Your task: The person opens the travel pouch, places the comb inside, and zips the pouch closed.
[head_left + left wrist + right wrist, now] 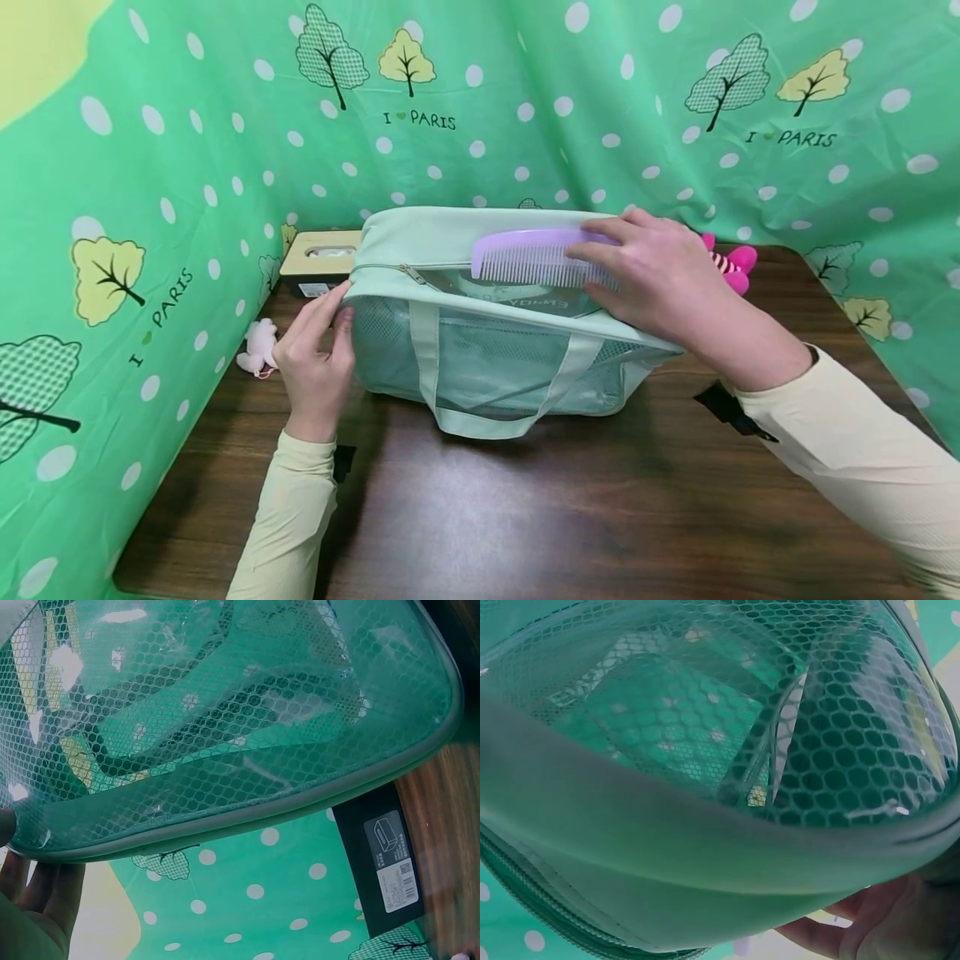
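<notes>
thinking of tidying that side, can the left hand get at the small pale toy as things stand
Probably yes: the small pale toy lies just beside the left hand, with nothing visible between them, though that hand holds the bag by a corner and would likely need to let go.

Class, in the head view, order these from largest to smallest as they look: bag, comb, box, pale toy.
1. bag
2. comb and box: unsure, as the right hand partly covers the comb and the bag partly hides the box
3. pale toy
</notes>
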The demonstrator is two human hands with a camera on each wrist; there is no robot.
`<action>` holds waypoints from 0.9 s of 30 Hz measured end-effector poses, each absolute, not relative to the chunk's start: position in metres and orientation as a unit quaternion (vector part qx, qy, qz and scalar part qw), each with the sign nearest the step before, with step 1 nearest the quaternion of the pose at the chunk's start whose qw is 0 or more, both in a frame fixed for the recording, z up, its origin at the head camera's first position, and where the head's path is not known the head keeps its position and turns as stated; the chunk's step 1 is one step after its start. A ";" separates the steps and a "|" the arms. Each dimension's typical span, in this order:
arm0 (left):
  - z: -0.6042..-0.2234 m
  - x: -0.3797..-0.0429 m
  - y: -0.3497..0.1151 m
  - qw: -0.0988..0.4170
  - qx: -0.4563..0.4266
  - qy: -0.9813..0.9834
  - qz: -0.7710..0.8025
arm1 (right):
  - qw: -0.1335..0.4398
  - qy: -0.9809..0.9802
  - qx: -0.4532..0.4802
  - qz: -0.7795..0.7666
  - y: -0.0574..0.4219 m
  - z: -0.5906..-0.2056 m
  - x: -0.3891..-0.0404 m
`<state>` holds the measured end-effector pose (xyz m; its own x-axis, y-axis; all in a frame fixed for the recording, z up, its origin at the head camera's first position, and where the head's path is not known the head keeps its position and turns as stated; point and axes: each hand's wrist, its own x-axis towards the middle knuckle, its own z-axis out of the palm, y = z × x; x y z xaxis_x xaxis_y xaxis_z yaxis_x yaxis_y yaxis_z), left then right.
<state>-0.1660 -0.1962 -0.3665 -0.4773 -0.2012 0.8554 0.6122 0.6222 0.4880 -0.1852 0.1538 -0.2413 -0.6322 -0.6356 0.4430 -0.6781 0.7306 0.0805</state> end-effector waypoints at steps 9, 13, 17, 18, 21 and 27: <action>-0.366 -0.166 -0.195 0.497 -0.136 -0.751 -0.413 | 0.216 -0.907 0.360 0.039 0.150 -0.240 -0.186; -0.366 -0.166 -0.195 0.497 -0.135 -0.752 -0.412 | 0.215 -0.905 0.365 0.043 0.147 -0.241 -0.187; -0.366 -0.165 -0.195 0.498 -0.134 -0.751 -0.412 | 0.223 -0.898 0.375 0.050 0.144 -0.242 -0.188; -0.366 -0.165 -0.195 0.499 -0.134 -0.751 -0.412 | 0.225 -0.897 0.377 0.052 0.144 -0.242 -0.188; -0.366 -0.165 -0.195 0.499 -0.133 -0.752 -0.410 | 0.230 -0.893 0.383 0.060 0.142 -0.243 -0.189; -0.366 -0.165 -0.194 0.495 -0.133 -0.753 -0.412 | 0.224 -0.897 0.376 0.059 0.137 -0.243 -0.189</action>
<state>-0.1648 -0.1943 -0.3660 -0.4741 -0.2079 0.8555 0.6074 0.6262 0.4888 -0.1894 0.1369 -0.2432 -0.6161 -0.6485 0.4471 -0.7015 0.7098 0.0630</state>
